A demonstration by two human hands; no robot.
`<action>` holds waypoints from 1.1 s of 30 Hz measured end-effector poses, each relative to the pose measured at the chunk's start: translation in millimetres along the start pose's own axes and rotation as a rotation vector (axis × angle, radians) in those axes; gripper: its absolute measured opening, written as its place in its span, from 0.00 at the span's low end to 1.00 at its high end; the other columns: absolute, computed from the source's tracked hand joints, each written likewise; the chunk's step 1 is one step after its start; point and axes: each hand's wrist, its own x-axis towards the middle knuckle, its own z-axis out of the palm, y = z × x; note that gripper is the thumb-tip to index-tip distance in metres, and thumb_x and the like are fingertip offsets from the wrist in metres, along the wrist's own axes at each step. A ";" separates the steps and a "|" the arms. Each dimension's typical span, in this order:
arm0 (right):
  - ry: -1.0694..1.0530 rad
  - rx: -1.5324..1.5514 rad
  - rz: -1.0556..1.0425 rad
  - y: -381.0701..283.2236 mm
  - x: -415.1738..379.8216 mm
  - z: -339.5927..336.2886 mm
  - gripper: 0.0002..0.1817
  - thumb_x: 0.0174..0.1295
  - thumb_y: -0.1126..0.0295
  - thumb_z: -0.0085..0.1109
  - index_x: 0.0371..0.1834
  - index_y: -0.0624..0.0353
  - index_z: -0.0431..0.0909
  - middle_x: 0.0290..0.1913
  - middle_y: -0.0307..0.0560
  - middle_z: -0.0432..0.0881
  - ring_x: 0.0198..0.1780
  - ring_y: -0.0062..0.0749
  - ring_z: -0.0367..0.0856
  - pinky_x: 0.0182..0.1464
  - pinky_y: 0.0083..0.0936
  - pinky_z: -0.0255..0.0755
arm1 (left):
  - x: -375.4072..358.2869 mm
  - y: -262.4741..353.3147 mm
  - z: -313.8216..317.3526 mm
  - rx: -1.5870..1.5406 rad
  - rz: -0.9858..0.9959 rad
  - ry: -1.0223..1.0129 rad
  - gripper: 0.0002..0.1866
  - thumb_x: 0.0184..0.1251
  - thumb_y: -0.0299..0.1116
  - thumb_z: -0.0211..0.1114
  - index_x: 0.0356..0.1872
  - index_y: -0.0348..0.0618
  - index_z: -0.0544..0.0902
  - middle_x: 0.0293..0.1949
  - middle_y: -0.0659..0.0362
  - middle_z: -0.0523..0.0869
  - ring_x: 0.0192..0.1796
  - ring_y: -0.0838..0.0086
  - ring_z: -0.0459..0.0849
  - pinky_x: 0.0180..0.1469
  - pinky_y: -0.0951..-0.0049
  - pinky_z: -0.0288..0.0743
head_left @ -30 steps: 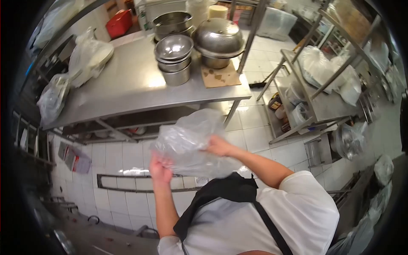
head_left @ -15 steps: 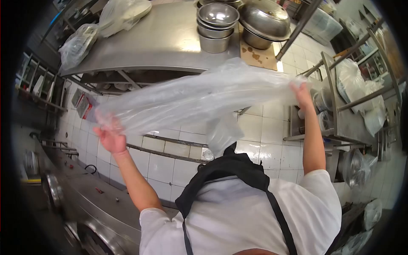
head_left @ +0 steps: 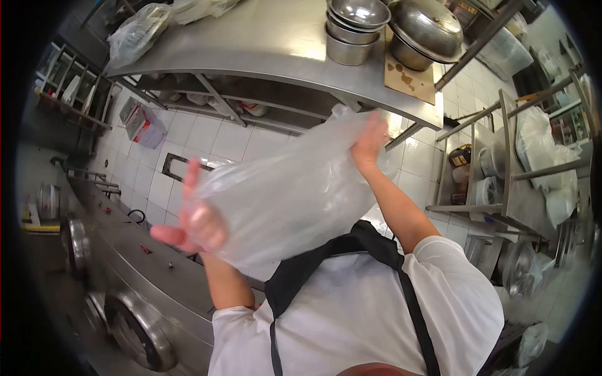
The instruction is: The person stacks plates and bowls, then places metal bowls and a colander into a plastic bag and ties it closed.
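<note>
A large clear plastic bag [head_left: 288,188] stretches at a slant between my two hands, in front of my apron. My left hand [head_left: 199,219] is at its near left end, thumb and one finger spread wide. The other fingers curl against the bag's edge, partly smeared by motion. At the far right end, my right hand [head_left: 370,143] grips the bag, its fingertips partly hidden by the plastic. The bag is filmy and looks loosely puffed out, with nothing distinct showing inside.
Ahead stands a steel table [head_left: 251,47] with stacked metal bowls [head_left: 352,44], a lidded pot [head_left: 426,31] and a bagged item [head_left: 138,34]. A metal rack [head_left: 495,163] stands at right. Steel equipment [head_left: 135,332] runs along the left. A box [head_left: 143,125] sits on the tiled floor.
My hands have come closer together: the right one moved left and the left one moved right and nearer my body. The bag, earlier stretched long and narrow, is now wider and fuller.
</note>
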 end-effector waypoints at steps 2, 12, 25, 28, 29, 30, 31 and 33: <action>-0.066 0.389 0.239 15.5 14.3 23.7 0.28 0.53 0.80 0.54 0.62 0.65 0.67 0.62 0.65 0.70 0.65 0.57 0.67 0.64 0.51 0.60 | -64.3 60.9 -55.8 1.240 -0.060 0.487 0.45 0.68 0.41 0.63 0.77 0.45 0.44 0.49 0.60 0.71 0.51 0.69 0.67 0.59 0.61 0.67; -0.645 0.537 -0.254 -97.6 23.6 -50.3 0.17 0.50 0.76 0.58 0.46 0.59 0.73 0.36 0.61 0.82 0.43 0.61 0.80 0.44 0.45 0.74 | -12.6 -87.2 -186.4 1.314 -0.203 0.940 0.40 0.52 0.32 0.75 0.67 0.36 0.66 0.63 0.54 0.73 0.65 0.66 0.71 0.64 0.64 0.69; 0.007 -0.012 -0.560 90.7 99.9 -99.8 0.18 0.50 0.79 0.60 0.46 0.57 0.76 0.44 0.53 0.80 0.50 0.54 0.78 0.52 0.40 0.71 | -69.0 149.8 -117.8 0.755 0.887 1.284 0.15 0.65 0.27 0.57 0.51 0.34 0.77 0.50 0.48 0.83 0.50 0.59 0.84 0.53 0.62 0.80; -0.266 -0.097 -0.387 102.5 101.2 -102.7 0.25 0.50 0.75 0.64 0.54 0.57 0.74 0.48 0.56 0.80 0.53 0.59 0.76 0.56 0.41 0.69 | -63.4 155.2 -104.3 0.681 0.809 1.241 0.15 0.68 0.29 0.55 0.51 0.32 0.77 0.50 0.49 0.83 0.52 0.60 0.83 0.55 0.60 0.80; -0.366 -0.087 -0.253 101.4 98.1 -101.4 0.28 0.50 0.73 0.66 0.58 0.57 0.73 0.49 0.57 0.80 0.54 0.61 0.75 0.58 0.42 0.68 | -63.7 153.9 -97.4 0.721 0.823 1.207 0.16 0.68 0.30 0.54 0.53 0.33 0.76 0.51 0.49 0.82 0.52 0.60 0.82 0.56 0.60 0.79; -0.327 -0.108 -0.309 79.8 98.6 -122.0 0.32 0.49 0.71 0.68 0.61 0.57 0.70 0.49 0.58 0.80 0.56 0.62 0.74 0.61 0.43 0.66 | -55.3 143.2 -82.2 0.764 0.836 1.169 0.17 0.69 0.31 0.54 0.55 0.33 0.75 0.52 0.49 0.82 0.53 0.61 0.82 0.58 0.59 0.78; -0.290 -0.130 -0.363 40.6 101.1 -160.7 0.37 0.49 0.68 0.70 0.65 0.56 0.67 0.50 0.60 0.80 0.57 0.63 0.74 0.63 0.44 0.64 | -47.2 132.4 -74.0 0.806 0.846 1.133 0.18 0.69 0.32 0.53 0.57 0.34 0.74 0.53 0.50 0.81 0.54 0.61 0.81 0.59 0.58 0.77; -0.261 0.020 -0.556 0.3 95.7 -164.8 0.48 0.46 0.62 0.74 0.72 0.56 0.59 0.51 0.64 0.80 0.60 0.66 0.72 0.68 0.45 0.59 | -40.4 116.4 -91.1 1.217 0.516 1.159 0.20 0.70 0.35 0.52 0.59 0.38 0.74 0.55 0.53 0.80 0.53 0.59 0.82 0.55 0.55 0.77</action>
